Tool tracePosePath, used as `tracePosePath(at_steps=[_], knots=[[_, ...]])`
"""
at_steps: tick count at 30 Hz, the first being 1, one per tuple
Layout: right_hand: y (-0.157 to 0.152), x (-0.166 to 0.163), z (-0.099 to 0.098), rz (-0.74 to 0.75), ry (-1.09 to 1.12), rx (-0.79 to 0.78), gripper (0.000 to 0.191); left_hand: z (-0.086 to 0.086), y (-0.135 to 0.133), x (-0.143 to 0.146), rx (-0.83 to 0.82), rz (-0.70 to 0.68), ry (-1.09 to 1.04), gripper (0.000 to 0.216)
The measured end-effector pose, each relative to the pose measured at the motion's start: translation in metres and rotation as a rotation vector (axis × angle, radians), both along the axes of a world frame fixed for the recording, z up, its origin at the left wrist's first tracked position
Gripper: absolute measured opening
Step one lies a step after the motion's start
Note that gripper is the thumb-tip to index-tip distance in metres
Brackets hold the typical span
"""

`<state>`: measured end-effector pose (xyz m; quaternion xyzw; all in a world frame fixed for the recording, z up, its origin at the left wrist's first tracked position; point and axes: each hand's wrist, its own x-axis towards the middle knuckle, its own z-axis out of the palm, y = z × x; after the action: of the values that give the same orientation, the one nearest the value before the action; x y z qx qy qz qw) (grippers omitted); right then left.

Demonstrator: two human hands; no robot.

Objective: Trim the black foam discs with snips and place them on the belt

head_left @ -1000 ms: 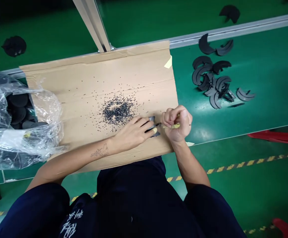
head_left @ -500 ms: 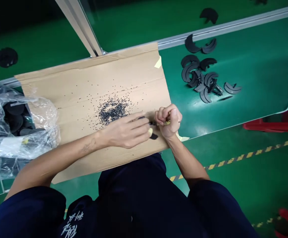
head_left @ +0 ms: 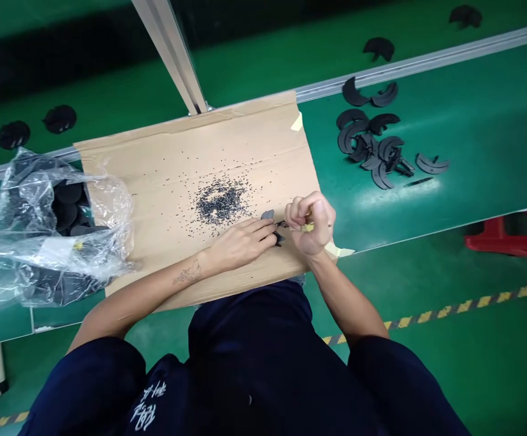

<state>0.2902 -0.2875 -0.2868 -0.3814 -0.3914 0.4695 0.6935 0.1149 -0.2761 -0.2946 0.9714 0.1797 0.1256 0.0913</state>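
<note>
My left hand (head_left: 238, 243) lies low over the cardboard sheet (head_left: 145, 248), its fingers closed on a black curved plastic part (head_left: 267, 214). Most of that part is hidden under the fingers. To its right, my right hand (head_left: 312, 224) is closed round a small tool with a yellow handle (head_left: 308, 227). The tool's dark end points left at the black part, near the left fingertips; its exact kind is hidden by the fist. Just beyond my left hand is a scattered heap of tiny black pieces (head_left: 221, 203) on the cardboard.
A clear plastic bag (head_left: 58, 257) with black round parts (head_left: 66, 212) stands at the left. Several black crescent-shaped parts (head_left: 383, 148) lie on the green table (head_left: 485, 133) at the right. A metal post (head_left: 172, 54) rises behind the cardboard; a red stool (head_left: 503, 236) is at the right.
The view has shifted, so the table appears further right. The left fingers have drawn closer together on the black part, and the pale yellow fingertip cover seen earlier no longer shows. The right hand keeps its grip.
</note>
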Motion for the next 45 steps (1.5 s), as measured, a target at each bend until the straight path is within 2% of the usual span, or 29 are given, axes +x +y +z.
tracePosePath(at_steps=[7,14,18,22,25,29,34,37,40,42,45], knots=[[0.005,-0.004,-0.011,0.000,0.012,-0.031,0.050,-0.002,-0.001,0.000,-0.015,-0.004,0.011,0.020],[0.006,-0.003,-0.011,-0.004,-0.054,-0.016,0.049,0.006,0.007,0.000,0.018,-0.025,0.047,0.024],[0.001,-0.005,-0.018,-0.013,-0.092,-0.007,0.046,0.010,0.012,0.000,-0.086,0.082,0.107,0.023],[-0.005,-0.009,-0.028,-0.071,-0.121,0.024,0.049,0.017,0.020,0.014,-0.188,0.159,0.265,0.053],[-0.007,-0.012,-0.030,-0.115,-0.119,-0.006,0.050,0.024,0.028,0.026,-0.251,0.174,0.365,0.049],[-0.005,-0.011,-0.026,-0.135,-0.102,0.005,0.048,0.029,0.037,0.034,-0.353,0.255,0.374,0.043],[0.001,-0.008,-0.021,-0.123,-0.061,0.025,0.046,0.031,0.036,0.015,-0.507,0.260,0.227,0.034],[0.006,-0.002,-0.018,-0.097,0.023,-0.047,0.046,0.033,0.024,-0.012,-0.451,0.261,0.119,0.025],[0.013,0.007,-0.014,-0.084,0.147,-0.182,0.052,0.028,0.009,-0.034,-0.281,0.300,0.111,0.020],[0.017,0.014,-0.010,-0.088,0.187,-0.230,0.055,0.021,0.000,-0.041,-0.170,0.345,0.143,0.021],[0.021,0.027,0.003,-0.069,0.188,-0.207,0.054,0.010,-0.008,-0.040,-0.094,0.401,0.155,0.021]])
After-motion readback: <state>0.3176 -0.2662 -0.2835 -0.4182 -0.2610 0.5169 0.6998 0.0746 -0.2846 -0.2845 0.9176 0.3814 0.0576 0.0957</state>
